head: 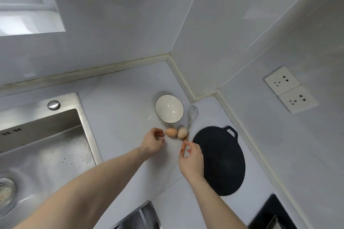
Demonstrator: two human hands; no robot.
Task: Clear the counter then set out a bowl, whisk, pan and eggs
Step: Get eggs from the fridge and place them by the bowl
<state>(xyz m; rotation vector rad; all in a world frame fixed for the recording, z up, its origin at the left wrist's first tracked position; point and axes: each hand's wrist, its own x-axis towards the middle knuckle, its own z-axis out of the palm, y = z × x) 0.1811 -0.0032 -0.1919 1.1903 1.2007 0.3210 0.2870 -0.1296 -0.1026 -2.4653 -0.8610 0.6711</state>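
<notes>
Here we read no writing. Our right hand (190, 160) pinches the whisk (191, 117) handle; our left hand (153, 142), loosely curled, holds nothing beside two eggs (171, 132) between bowl (169, 108) and pan (222, 161), sink (42, 145) leftward.

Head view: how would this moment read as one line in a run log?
left hand: open, beside eggs | right hand: pinching whisk handle | bowl, pan: on counter
</notes>
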